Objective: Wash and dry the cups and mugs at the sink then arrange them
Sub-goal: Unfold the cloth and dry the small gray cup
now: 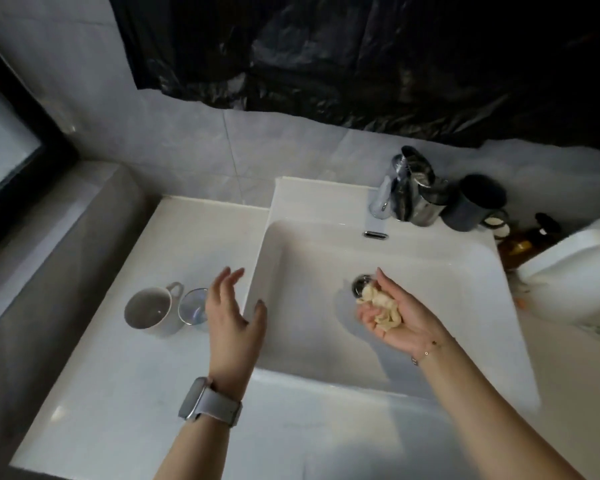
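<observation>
A white mug [150, 308] stands upright on the white counter left of the sink, its handle toward the back. A clear glass [193, 306] sits right beside it. My left hand [231, 318] hovers over the sink's left rim with fingers spread, just right of the glass, holding nothing. My right hand [392, 311] is palm up over the basin near the drain [361, 284], and a crumpled cream cloth [381, 308] lies in its loosely curled fingers. A dark mug [471, 202] stands at the back right, beside the faucet [390, 192].
The white sink [430, 268] fills the middle. A crinkled silvery object [418, 194] stands between faucet and dark mug. An amber bottle [520, 242] and a white fixture [575, 268] crowd the right. Black plastic sheeting [361, 53] covers the wall above.
</observation>
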`<move>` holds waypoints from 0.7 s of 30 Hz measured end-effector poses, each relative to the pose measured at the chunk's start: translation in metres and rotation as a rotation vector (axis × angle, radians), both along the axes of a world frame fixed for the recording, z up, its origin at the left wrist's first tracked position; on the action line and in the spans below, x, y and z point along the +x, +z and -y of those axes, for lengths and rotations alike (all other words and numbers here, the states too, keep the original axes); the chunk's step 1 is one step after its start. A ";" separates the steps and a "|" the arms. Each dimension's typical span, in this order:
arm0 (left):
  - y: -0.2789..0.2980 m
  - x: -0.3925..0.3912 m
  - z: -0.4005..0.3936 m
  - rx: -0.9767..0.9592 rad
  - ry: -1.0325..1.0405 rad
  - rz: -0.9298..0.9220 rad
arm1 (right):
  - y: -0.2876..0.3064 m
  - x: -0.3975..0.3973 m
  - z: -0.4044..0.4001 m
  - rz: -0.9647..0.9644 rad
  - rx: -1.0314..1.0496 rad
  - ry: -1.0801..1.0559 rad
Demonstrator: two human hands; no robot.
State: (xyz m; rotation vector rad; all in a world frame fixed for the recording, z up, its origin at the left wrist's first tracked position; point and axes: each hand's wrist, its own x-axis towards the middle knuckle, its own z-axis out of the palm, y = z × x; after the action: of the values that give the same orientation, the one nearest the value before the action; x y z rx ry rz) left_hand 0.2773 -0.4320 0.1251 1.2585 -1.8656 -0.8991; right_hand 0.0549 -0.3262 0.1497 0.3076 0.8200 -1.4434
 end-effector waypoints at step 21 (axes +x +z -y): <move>0.017 -0.172 -0.083 0.418 -0.363 -0.170 | 0.021 -0.088 -0.093 -0.747 0.116 0.400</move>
State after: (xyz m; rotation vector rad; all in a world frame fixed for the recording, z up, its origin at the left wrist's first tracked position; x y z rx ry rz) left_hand 0.1057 -0.3494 0.1420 1.0440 -1.8569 -1.6049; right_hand -0.0327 -0.2337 0.1711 -0.3270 1.4745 -1.1206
